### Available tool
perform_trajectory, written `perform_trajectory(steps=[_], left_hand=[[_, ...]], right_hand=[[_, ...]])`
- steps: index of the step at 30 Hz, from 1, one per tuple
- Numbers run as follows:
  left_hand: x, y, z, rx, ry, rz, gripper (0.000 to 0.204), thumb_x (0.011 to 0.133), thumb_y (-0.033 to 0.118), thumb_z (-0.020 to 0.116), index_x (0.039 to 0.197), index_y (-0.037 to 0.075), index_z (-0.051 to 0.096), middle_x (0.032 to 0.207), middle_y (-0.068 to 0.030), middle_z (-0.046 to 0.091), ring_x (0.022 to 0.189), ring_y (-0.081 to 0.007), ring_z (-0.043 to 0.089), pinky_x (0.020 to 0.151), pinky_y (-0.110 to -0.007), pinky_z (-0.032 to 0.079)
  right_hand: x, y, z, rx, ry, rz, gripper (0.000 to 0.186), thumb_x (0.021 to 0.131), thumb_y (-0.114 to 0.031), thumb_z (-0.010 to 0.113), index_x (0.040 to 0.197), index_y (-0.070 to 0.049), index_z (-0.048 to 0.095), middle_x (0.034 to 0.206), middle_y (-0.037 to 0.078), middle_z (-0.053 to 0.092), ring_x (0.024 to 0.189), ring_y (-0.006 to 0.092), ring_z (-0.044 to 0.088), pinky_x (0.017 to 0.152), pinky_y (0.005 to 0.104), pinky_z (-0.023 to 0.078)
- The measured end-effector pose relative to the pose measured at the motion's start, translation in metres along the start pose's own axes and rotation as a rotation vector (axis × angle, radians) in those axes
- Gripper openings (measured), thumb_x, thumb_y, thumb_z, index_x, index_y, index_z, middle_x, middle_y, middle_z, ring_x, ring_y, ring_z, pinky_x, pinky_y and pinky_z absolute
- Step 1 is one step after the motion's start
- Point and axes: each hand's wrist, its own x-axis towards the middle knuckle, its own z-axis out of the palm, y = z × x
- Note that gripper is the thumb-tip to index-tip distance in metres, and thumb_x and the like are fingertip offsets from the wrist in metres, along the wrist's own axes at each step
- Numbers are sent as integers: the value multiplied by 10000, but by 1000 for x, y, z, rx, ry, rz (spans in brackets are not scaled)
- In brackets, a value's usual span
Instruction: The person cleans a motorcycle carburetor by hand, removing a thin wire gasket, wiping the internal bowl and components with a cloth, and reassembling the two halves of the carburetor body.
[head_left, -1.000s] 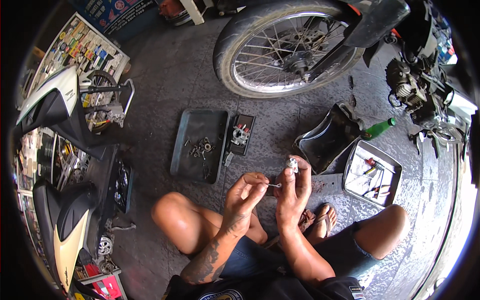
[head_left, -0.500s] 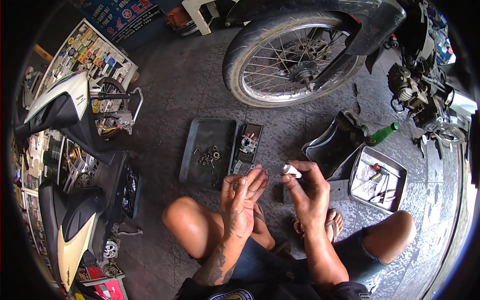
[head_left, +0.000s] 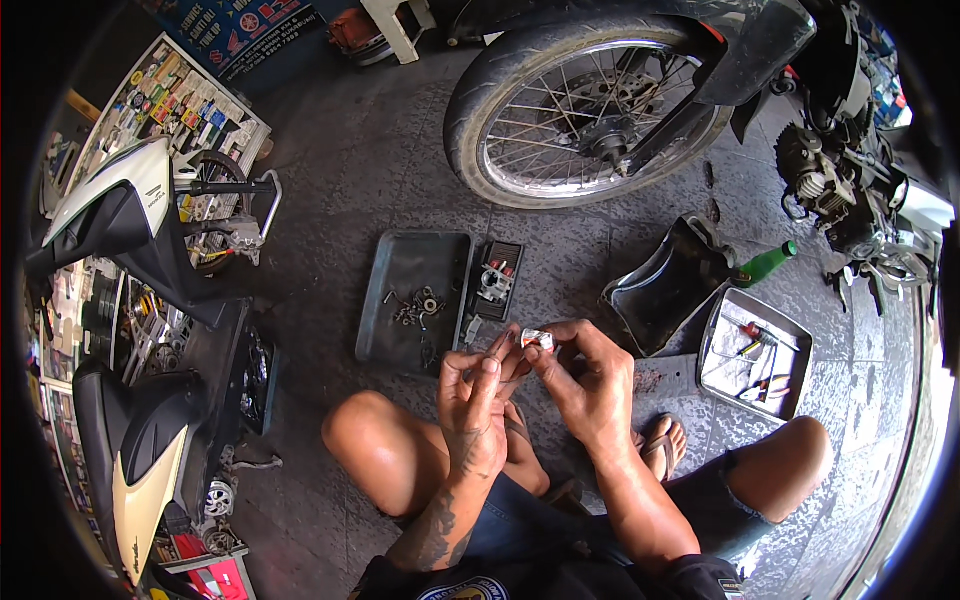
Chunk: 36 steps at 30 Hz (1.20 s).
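In front of my knees, my right hand (head_left: 592, 385) pinches a small white tube-like piece (head_left: 538, 340) with orange marks between thumb and fingertips. Its exact kind does not show. Close beside it my left hand (head_left: 474, 405) is raised, palm turned inward, thumb pressed against the forefinger and the other fingers partly extended. Whatever that pinch may hold is too small to name. The fingertips of both hands almost meet, and I cannot tell whether the white piece touches the left fingers. Beyond them lies a dark tray (head_left: 378, 335) with small metal parts (head_left: 420, 306).
A carburettor-like metal part (head_left: 495, 283) sits beside the tray. To the right are a black curved panel (head_left: 665, 290), a green bottle (head_left: 768, 264) and a light tray (head_left: 710, 375) of hand tools. A motorcycle wheel (head_left: 470, 130) stands ahead, a scooter (head_left: 150, 410) at left.
My right hand has moved left with the white piece, up to the left fingertips, and the piece has turned to show orange marks. My left hand has stayed nearly in place.
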Motion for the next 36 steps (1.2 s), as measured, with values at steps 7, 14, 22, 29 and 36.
perform_trajectory(steps=[7,14,22,29,36], left_hand=[[-3,2,3,-11,-3,-8,98,1002,40,538,1061,43,459,1344,-305,550,1230,-357,586,1072,-481,471],[-4,2,2,-14,-17,-7,91,1001,28,527,1060,40,458,1350,-314,540,1238,-352,578,1088,-476,454],[-5,0,1,-6,-42,-4,86,1004,33,524,1060,36,459,1347,-323,539,1258,-366,561,1096,-486,443],[-4,1,1,-7,-37,-8,100,1019,128,525,1082,64,482,1292,-300,586,1198,-363,613,1029,-508,505],[-2,7,2,-75,-38,-42,110,1019,119,539,1068,45,473,1279,-316,588,1205,-370,606,1049,-482,499]], right_hand=[[-3,6,2,10,15,10,143,800,-49,772,869,11,663,713,55,663,585,76,559,538,246,437],[-4,9,4,89,45,23,123,804,-31,768,845,12,660,736,44,675,631,66,589,557,228,449],[-5,12,5,127,51,28,114,819,-22,758,853,16,656,754,35,676,655,56,584,577,222,460],[-7,17,6,256,12,132,106,858,-28,736,888,18,646,822,37,685,736,66,597,649,220,477],[-8,29,5,220,5,56,117,838,-21,751,901,19,661,858,54,675,792,96,597,703,248,477]])
